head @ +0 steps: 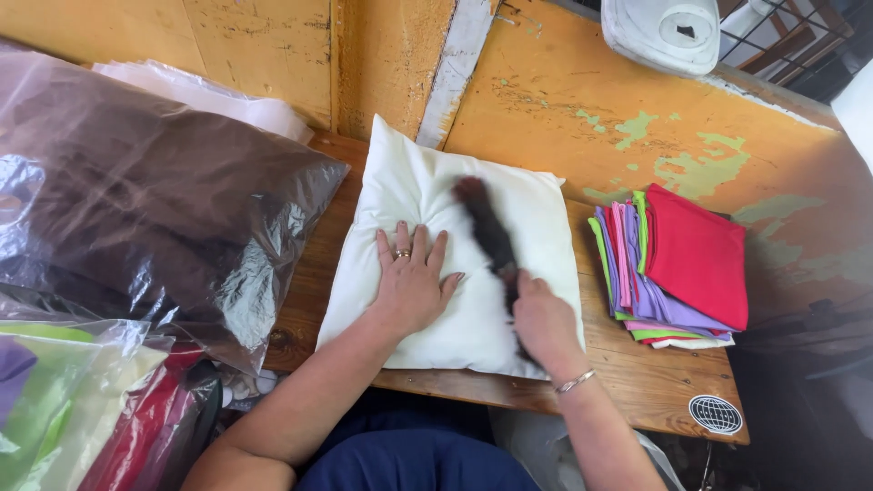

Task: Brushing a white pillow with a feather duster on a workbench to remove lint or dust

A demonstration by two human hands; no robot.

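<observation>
Right hand (544,320) grips the near end of a dark strip (486,235). Left hand (414,277) lies flat, fingers spread, on the pillow (418,195). Strip runs diagonally away across the pillow on the table (637,382). Folded cloths (691,255) lie right.

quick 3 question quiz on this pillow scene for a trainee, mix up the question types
1. True or false: the left hand lies flat on the white pillow.
2. What does the right hand hold against the pillow? A) scissors B) a dark brush C) a cup
3. What lies on the table to the right of the pillow?

Key: 1 true. 2 B, the dark brush. 3 a stack of folded coloured cloths.
</observation>
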